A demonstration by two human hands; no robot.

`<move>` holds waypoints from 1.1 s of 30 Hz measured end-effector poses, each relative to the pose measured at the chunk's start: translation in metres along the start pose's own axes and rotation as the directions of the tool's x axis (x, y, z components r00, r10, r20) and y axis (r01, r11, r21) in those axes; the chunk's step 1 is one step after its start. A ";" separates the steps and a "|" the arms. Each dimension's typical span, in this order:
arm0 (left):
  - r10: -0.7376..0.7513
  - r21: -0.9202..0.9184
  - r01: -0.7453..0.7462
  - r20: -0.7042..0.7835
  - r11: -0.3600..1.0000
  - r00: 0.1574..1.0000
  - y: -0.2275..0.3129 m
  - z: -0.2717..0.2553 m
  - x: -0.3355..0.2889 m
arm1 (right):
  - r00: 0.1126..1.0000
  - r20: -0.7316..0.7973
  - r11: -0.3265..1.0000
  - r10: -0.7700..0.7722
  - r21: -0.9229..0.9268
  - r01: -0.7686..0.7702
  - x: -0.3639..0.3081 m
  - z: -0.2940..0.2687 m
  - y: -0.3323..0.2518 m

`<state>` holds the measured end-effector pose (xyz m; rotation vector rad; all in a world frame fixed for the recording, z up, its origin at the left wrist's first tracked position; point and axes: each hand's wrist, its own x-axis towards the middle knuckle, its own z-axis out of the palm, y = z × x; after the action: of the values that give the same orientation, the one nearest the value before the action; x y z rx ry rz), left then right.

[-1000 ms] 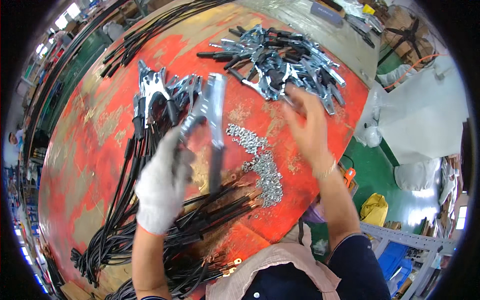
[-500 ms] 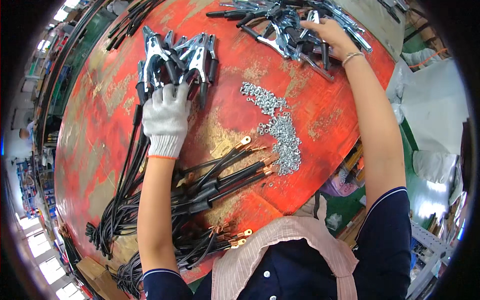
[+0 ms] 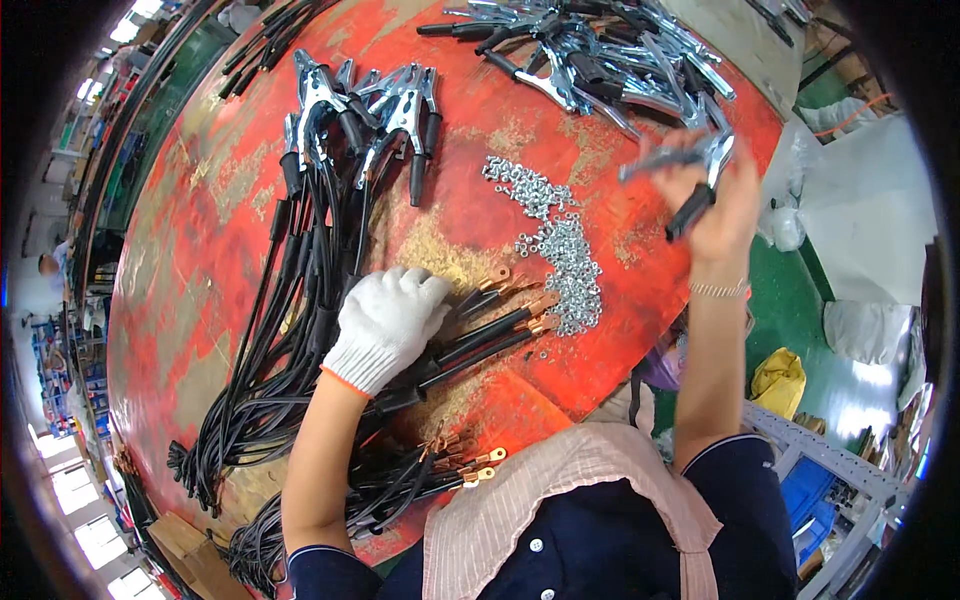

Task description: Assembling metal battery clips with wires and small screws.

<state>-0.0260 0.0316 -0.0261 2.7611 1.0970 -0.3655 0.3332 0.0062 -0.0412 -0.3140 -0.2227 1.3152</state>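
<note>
My left hand [image 3: 385,325], in a white knitted glove, is closed with its fingers curled over a black cable [image 3: 480,298] near its copper ring end. More black cables with copper ends lie beside and under it. My bare right hand [image 3: 730,215] holds a silver metal spring clamp [image 3: 690,212] with a black handle sleeve, raised over the table's right side; it is blurred by motion. Beyond it lies a heap of similar clamps [image 3: 610,75]. A pile of small metal nuts [image 3: 570,270] sits between my hands.
The round red table [image 3: 190,290] has worn patches. Clamps joined to cables [image 3: 325,110] lie at the far left, their long cords bundled toward the near left. More copper-ended cables [image 3: 480,470] rest at the near edge. A metal rack [image 3: 840,455] stands right of the table.
My left hand has left the clamps at the far left and come nearer, onto the cable ends. My right hand has drawn back from the heap with a clamp in it.
</note>
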 end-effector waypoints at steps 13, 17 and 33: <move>-0.244 0.007 0.247 0.190 0.969 0.951 0.010 -0.022 0.021 | 0.944 -0.330 0.983 0.006 0.176 0.055 -0.082 -0.001 0.041; 0.079 -0.562 0.088 0.266 0.823 0.961 -0.020 -0.030 0.025 | 0.956 -0.294 1.000 -0.011 0.011 0.015 -0.091 0.001 0.041; -0.358 -0.973 0.052 -0.033 0.225 0.933 0.036 -0.019 -0.015 | 0.987 -0.159 0.995 -0.022 -0.097 0.006 -0.095 0.009 0.112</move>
<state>-0.0089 -0.0001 -0.0022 1.4944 1.1519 0.5526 0.2047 -0.0607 -0.0704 -0.4970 -0.1531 1.2609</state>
